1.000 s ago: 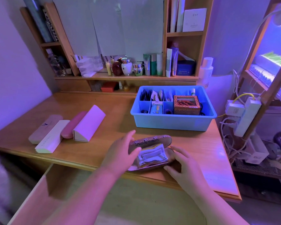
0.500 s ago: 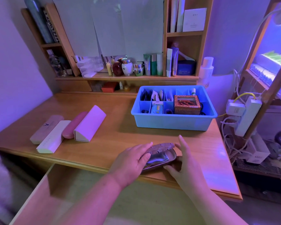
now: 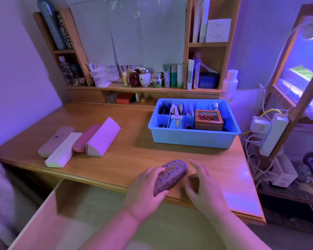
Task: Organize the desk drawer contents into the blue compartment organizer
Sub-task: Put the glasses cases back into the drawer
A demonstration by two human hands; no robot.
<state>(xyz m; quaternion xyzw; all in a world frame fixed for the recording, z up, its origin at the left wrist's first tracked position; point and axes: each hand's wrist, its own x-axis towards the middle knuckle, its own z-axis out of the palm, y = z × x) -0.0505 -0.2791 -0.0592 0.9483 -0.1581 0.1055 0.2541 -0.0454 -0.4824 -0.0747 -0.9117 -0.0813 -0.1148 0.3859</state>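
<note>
A closed patterned glasses case [image 3: 172, 175] lies at an angle near the desk's front edge. My left hand [image 3: 145, 188] grips its near left end, fingers over the lid and thumb at the end. My right hand [image 3: 202, 184] hovers just right of the case with its fingers spread and relaxed. The blue compartment organizer [image 3: 193, 137] stands behind on the desk, right of centre. Small items fill its compartments, and a patterned box [image 3: 208, 120] sits in its right part. The open drawer [image 3: 101, 213] below the desk edge shows only its bare bottom.
Several glasses cases lie in a row on the desk's left side, among them a white triangular one [image 3: 103, 137] and a pink one [image 3: 87, 138]. A shelf [image 3: 143, 88] with bottles and jars runs along the back. A power strip [image 3: 271, 134] and cables hang to the right.
The glasses case was open with a cloth showing inside. My left hand pushed the lid down and the case is now closed. My right hand has drawn slightly away from it.
</note>
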